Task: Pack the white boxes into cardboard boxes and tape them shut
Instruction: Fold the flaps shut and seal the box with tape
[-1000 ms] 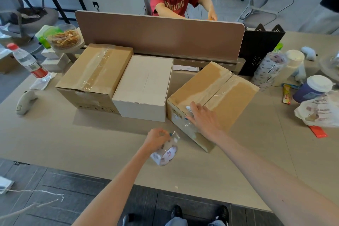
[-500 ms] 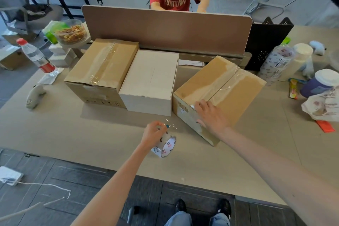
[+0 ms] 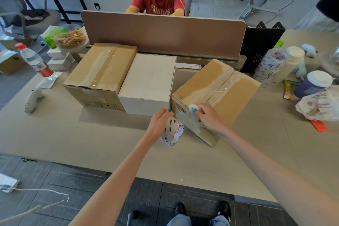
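From the head view, the left hand (image 3: pixel 158 124) was closed around a tape roll (image 3: pixel 172 132), just at seven o'clock of the right carton (image 3: pixel 216 90). The right hand (image 3: pixel 207 115) pinched a small white cutter (image 3: pixel 193 108) against that carton's near edge. A white box (image 3: pixel 149 82) sat between it and the left carton (image 3: pixel 100 71) on the table (image 3: pixel 73 137).

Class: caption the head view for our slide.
Left hand holds tape roll; right hand presses tape onto the right cardboard box.
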